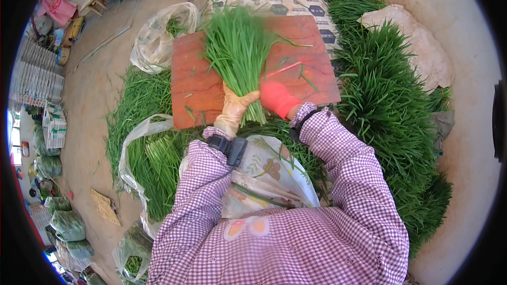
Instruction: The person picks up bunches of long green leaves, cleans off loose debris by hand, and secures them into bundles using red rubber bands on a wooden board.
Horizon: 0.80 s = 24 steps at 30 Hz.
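Observation:
A thick bunch of garlic chives [237, 47] stands over a reddish-brown board [306, 42], leaf tips pointing away from me and blurred. Around its lower stems my left hand [233, 106], in a cream glove, is closed. The pale stem ends poke out on the near side. Just right of the stems is my right hand [277, 99] in a coral-red glove. Motion smears its fingers, so their pose is unclear. A thin red-and-white strip [285, 68] and a few loose leaves lie on the board.
A large heap of chives [385, 95] lines the right side along the wall. More chives [148, 163] lie at the left, partly in a clear plastic bag [127, 150]. Another clear bag [161, 37] sits beyond them. Filled bags [68, 224] stand far left.

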### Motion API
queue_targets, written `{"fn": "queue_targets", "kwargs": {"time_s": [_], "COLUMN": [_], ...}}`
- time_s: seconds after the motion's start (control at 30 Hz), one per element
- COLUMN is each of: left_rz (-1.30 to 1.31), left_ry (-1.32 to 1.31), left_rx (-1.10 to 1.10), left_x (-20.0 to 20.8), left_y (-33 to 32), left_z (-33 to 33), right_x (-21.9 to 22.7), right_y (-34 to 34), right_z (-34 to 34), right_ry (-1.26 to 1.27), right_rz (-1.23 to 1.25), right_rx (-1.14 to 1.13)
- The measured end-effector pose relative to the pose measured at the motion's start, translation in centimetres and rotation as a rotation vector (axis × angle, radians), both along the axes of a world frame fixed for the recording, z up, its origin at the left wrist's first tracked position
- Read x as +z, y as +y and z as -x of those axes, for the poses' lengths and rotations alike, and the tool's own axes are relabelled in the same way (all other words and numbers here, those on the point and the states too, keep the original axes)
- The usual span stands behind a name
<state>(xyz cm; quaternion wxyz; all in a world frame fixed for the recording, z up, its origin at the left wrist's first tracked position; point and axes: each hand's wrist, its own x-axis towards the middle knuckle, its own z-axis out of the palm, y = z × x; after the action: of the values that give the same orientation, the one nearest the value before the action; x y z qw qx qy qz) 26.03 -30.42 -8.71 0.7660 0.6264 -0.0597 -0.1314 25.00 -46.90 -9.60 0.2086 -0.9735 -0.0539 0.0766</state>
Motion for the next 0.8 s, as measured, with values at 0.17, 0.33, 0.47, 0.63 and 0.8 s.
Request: {"fn": "queue_targets", "kwargs": {"time_s": [0.17,0.33,0.47,0.63,0.8], "left_rz": [-0.727,-0.679,-0.608,-0.705,-0.932], "left_ry": [-0.047,0.0,0.015,0.006,-0.017], "left_rx": [0.203,0.17,0.167,0.122,0.077], "left_x": [-1.3,-0.1,0.0,1.4,3.0], "left_y": [-1.5,-2.1,-1.5,-1.8,-3.3], "left_z": [0.3,0.4,0.4,0.5,1.2], "right_x": [5.2,1.8,0.2,2.8,5.6], "right_y": [-3.6,-8.8,-9.7,-10.2,-8.8], "right_z": [0.4,-1.8,-2.9,-0.9,1.6], "right_ry": [0.091,-0.258,-0.401,0.03,0.494], "right_rz": [0.068,0.058,0.283,-0.209,-1.321], "right_rx": [0.171,-0.261,-0.044,-0.1,-0.335]}}
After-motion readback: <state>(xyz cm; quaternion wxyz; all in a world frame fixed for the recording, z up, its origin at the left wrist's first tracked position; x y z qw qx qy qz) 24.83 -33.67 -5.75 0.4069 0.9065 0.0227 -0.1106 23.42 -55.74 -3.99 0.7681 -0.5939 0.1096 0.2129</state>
